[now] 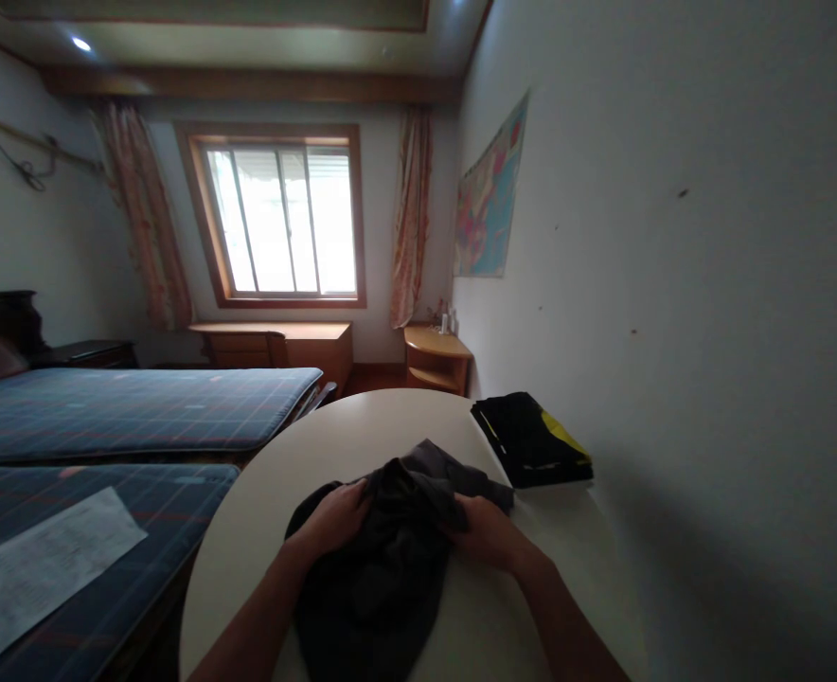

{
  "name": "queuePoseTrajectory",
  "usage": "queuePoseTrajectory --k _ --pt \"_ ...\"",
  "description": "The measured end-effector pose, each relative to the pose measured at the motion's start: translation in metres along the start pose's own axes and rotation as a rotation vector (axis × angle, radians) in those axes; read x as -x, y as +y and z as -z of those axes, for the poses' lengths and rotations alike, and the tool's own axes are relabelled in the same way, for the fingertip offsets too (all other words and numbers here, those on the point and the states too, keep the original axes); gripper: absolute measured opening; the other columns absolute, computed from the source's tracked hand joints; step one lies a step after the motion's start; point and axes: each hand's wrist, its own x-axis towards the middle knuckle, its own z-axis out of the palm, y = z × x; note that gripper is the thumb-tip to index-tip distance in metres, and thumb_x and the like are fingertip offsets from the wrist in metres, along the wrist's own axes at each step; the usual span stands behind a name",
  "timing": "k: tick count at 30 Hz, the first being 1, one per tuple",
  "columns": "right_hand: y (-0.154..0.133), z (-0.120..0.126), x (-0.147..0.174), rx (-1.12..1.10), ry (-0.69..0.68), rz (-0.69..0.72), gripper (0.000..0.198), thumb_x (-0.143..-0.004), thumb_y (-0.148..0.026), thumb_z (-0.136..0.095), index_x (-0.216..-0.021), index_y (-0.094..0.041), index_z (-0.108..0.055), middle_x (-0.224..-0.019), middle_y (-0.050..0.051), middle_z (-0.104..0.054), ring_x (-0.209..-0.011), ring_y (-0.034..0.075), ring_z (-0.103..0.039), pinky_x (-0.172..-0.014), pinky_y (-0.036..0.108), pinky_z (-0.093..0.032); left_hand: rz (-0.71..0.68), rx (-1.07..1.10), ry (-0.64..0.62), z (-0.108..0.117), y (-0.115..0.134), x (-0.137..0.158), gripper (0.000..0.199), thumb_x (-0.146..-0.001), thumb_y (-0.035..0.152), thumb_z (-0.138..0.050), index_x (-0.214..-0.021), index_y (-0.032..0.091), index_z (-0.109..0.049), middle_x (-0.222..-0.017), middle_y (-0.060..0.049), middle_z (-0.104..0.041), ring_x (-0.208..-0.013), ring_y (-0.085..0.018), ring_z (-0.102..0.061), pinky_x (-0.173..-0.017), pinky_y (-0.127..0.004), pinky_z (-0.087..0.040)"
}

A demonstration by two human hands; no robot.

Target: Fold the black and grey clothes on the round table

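Dark cloth [382,578] lies bunched on the round white table [240,540], directly in front of you, between your 2 hands. Long axis runs from your edge of the table away toward the window [269,223], leaning a little right at the far end; black part nearest you, a greyer flap beyond, a grey corner spreading out past your right hand [488,535]. From the left hand's [337,516] fingers, the bulk lies to the right and toward you; from the right hand's, to the left. Neither is nearer: you touch the cloth with both. Left fingers look clamped on its left upper edge, right fingers on the gathered fabric at its right; fingertips sink into the folds, so you can't see how much each grips. A black folded stack [528,440] with a yellow patch sits beyond your right hand, near the wall, just beside the grey corner. Count: 1 dark cloth, 1 stack (layers too dim to number), 1 table, 2 plaid mattresses [141,407] at left, 1 paper sheet [56,568] on the closer mattress, 1 window, 2 curtains [411,213], 1 wall map [493,204].
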Motion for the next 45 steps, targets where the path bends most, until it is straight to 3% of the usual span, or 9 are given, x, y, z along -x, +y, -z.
queuePoseTrajectory --k 6,8,12,16,23,26,34,42,45 --pt "-0.016 0.042 0.018 -0.390 -0.431 0.037 0.034 -0.078 -0.041 -0.069 -0.104 -0.019 -0.072 -0.102 0.001 -0.074 -0.093 0.024 -0.067 -0.082 0.031 -0.053 -0.001 0.342 -0.360 0.044 0.011 0.013 0.038 -0.091 0.052 -0.049 -0.105 0.026 -0.073 -0.107 0.002 -0.076 -0.100 -0.022 -0.068 -0.090 -0.032 -0.054" --pt "-0.015 0.054 0.003 -0.460 -0.239 0.022 0.042 -0.075 -0.044 -0.073 -0.107 -0.018 -0.069 -0.102 0.003 -0.073 -0.094 0.024 -0.066 -0.084 0.034 -0.054 0.046 0.360 -0.292 0.059 0.009 0.003 0.043 -0.091 0.055 -0.046 -0.105 0.024 -0.072 -0.107 -0.001 -0.076 -0.098 -0.023 -0.069 -0.088 -0.033 -0.054" --pt "-0.006 0.062 -0.049 -0.528 0.364 -0.045 0.065 -0.070 -0.049 -0.076 -0.123 -0.017 -0.058 -0.108 0.010 -0.070 -0.095 0.025 -0.066 -0.083 0.039 -0.055 0.110 0.064 0.239 0.081 0.008 -0.032 0.046 -0.096 0.048 -0.038 -0.120 0.019 -0.064 -0.119 -0.009 -0.071 -0.112 -0.026 -0.064 -0.099 -0.038 -0.047" --pt "0.003 0.046 -0.071 -0.361 0.564 -0.048 0.080 -0.077 -0.052 -0.064 -0.144 -0.018 -0.036 -0.139 0.018 -0.053 -0.121 0.028 -0.057 -0.100 0.045 -0.047 0.209 -0.211 0.454 0.074 0.010 -0.044 0.057 -0.096 0.045 -0.043 -0.141 0.011 -0.043 -0.141 -0.020 -0.053 -0.131 -0.032 -0.051 -0.108 -0.042 -0.038" --pt "-0.008 -0.016 0.003 0.206 0.015 -0.141 0.096 -0.071 -0.055 -0.072 -0.152 -0.020 -0.033 -0.156 0.015 -0.035 -0.142 0.033 -0.033 -0.115 0.046 -0.029 0.331 -0.393 0.057 0.013 -0.003 0.014 0.080 -0.084 0.056 -0.057 -0.151 0.020 -0.032 -0.152 -0.022 -0.037 -0.133 -0.041 -0.045 -0.103 -0.050 -0.040" --pt "-0.017 -0.032 0.027 0.334 0.002 -0.168 0.066 -0.081 -0.040 -0.065 -0.142 -0.022 -0.049 -0.146 0.014 -0.049 -0.131 0.031 -0.047 -0.108 0.041 -0.036 0.300 -0.411 0.045 -0.003 -0.014 0.030 0.069 -0.085 0.039 -0.057 -0.149 0.023 -0.036 -0.145 -0.018 -0.046 -0.127 -0.036 -0.053 -0.100 -0.044 -0.043" --pt "-0.022 0.022 0.029 0.306 -0.120 -0.146 0.020 -0.091 -0.032 -0.052 -0.097 -0.023 -0.070 -0.096 0.006 -0.074 -0.093 0.023 -0.068 -0.080 0.030 -0.047 0.189 -0.004 0.087 0.041 -0.057 0.007 0.033 -0.081 0.028 -0.055 -0.112 0.020 -0.063 -0.100 -0.003 -0.073 -0.096 -0.023 -0.068 -0.086 -0.029 -0.050" --pt "0.011 0.070 -0.038 0.062 0.764 -0.037 0.054 -0.092 -0.041 -0.041 -0.139 -0.015 -0.046 -0.139 0.017 -0.052 -0.130 0.029 -0.050 -0.108 0.047 -0.040 0.357 -0.312 0.662 0.058 -0.075 -0.027 0.056 -0.092 0.037 -0.051 -0.141 0.009 -0.047 -0.149 -0.024 -0.039 -0.135 -0.038 -0.043 -0.108 -0.049 -0.038" --pt "0.005 0.043 -0.030 0.207 0.730 0.037 0.065 -0.090 -0.043 -0.045 -0.147 -0.012 -0.034 -0.156 0.019 -0.029 -0.145 0.031 -0.027 -0.117 0.051 -0.028 0.260 -0.477 0.639 0.028 -0.064 -0.019 0.059 -0.092 0.039 -0.053 -0.144 0.011 -0.045 -0.158 -0.023 -0.023 -0.142 -0.044 -0.028 -0.112 -0.055 -0.031"
